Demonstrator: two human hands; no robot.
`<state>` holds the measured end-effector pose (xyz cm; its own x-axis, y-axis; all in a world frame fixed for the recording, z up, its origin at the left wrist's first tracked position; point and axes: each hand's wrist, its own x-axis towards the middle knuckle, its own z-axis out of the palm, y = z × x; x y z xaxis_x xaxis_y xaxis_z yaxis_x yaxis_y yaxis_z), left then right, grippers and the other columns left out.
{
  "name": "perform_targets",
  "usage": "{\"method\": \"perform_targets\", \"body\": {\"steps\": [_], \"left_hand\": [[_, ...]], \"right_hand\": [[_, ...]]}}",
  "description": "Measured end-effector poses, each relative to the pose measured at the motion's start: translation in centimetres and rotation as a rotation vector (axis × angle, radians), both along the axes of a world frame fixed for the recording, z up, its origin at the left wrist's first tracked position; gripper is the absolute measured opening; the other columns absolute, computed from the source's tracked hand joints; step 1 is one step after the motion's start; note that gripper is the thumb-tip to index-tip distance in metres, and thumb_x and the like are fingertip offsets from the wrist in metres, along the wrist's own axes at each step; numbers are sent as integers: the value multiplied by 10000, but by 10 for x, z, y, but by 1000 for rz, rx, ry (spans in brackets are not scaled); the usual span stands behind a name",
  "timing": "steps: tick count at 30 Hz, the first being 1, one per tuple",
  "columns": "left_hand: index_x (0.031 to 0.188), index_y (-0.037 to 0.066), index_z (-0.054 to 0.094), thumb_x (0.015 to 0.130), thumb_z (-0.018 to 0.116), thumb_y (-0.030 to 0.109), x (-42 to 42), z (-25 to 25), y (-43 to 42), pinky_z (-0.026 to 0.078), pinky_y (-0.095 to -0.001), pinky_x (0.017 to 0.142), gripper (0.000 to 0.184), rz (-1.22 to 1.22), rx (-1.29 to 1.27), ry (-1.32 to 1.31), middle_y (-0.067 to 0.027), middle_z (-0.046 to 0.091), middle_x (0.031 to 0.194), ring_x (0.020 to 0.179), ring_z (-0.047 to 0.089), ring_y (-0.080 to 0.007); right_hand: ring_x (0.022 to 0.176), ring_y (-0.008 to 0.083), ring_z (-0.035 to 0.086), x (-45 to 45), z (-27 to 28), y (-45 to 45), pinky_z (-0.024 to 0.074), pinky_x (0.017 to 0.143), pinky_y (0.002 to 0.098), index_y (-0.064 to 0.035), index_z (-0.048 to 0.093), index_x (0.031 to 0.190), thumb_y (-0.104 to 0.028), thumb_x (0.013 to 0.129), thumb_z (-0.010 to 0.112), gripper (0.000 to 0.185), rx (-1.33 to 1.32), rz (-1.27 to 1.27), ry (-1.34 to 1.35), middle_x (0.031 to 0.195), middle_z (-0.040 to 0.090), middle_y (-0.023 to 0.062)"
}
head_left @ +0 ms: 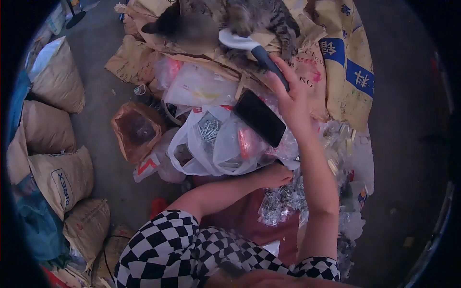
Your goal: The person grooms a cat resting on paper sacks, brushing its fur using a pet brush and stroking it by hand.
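Observation:
My right hand (294, 98) is closed round the dark handle of a pet brush (261, 56). The brush's pale head lies against the fur of a tabby cat (269, 17), which rests on brown paper sacks at the top. My left hand (277, 175) sits lower, beside a white plastic bag (192, 156), with its fingers curled; whatever they might hold is hidden. Between the two hands a black smartphone (259, 116) lies on the plastic bags. Screws (209, 130) show inside the white bag.
An open brown paper bag (137, 132) stands left of the plastic bags. Several full paper sacks (62, 180) line the left side. Small clear packets of metal parts (281, 204) lie by my right forearm. Printed sacks (348, 67) hang at the upper right.

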<state>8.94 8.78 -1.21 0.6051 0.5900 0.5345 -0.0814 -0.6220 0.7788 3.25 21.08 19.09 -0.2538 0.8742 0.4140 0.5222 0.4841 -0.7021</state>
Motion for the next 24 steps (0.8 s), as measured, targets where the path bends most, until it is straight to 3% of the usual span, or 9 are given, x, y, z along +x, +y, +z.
{"method": "perform_targets", "body": {"steps": [2,5,8,11,15,18,21,24], "left_hand": [[799,81,639,846,572,208,1,-1,-1,493,-436,623,152,12,-4,6,-125,638,716,668,638,-309],[776,78,631,848,566,209,-4,8,-1,491,-429,611,163,-34,-67,43,-119,631,691,641,633,-298],[760,78,623,846,564,211,-14,20,1,489,-425,602,170,-96,-133,103,-115,623,678,625,628,-292],[757,82,623,844,567,213,-12,15,0,487,-426,604,166,-63,-93,81,-114,622,682,626,627,-294],[761,81,627,839,575,210,-7,9,-1,486,-433,614,159,12,-3,14,-121,628,699,646,630,-306],[786,61,660,819,589,191,-4,6,-1,499,-444,637,151,-21,-59,16,-161,642,725,678,645,-347],[779,65,633,834,584,203,-1,2,0,485,-442,625,157,-6,-30,17,-137,631,724,682,635,-322],[795,68,645,830,593,202,-1,2,-1,491,-438,635,148,10,-11,28,-137,639,735,693,639,-325]], "right_hand": [[731,198,645,3,6,-15,500,691,316,-100,575,1266,-183,916,621,363,88,-17,-238,911,676,124],[789,274,675,5,6,-32,510,715,341,-112,582,1261,-183,890,649,383,219,-16,-287,980,680,168],[858,304,683,6,23,-51,517,741,355,-118,587,1255,-181,884,652,382,141,-73,-363,1031,680,169],[848,302,684,9,39,-65,516,733,353,-124,590,1254,-180,884,651,380,-15,-105,-390,1007,684,164],[793,295,679,17,45,-73,509,698,348,-121,595,1248,-176,885,648,371,105,-59,-425,957,680,177],[758,289,669,18,54,-81,500,686,340,-113,599,1240,-161,881,646,365,-56,-121,-488,903,668,190],[737,275,656,25,57,-85,492,688,328,-105,611,1220,-148,878,648,347,-130,-139,-465,854,654,189],[739,224,653,35,59,-89,490,711,302,-89,621,1209,-139,879,647,335,-143,-159,-425,866,666,169]]}}
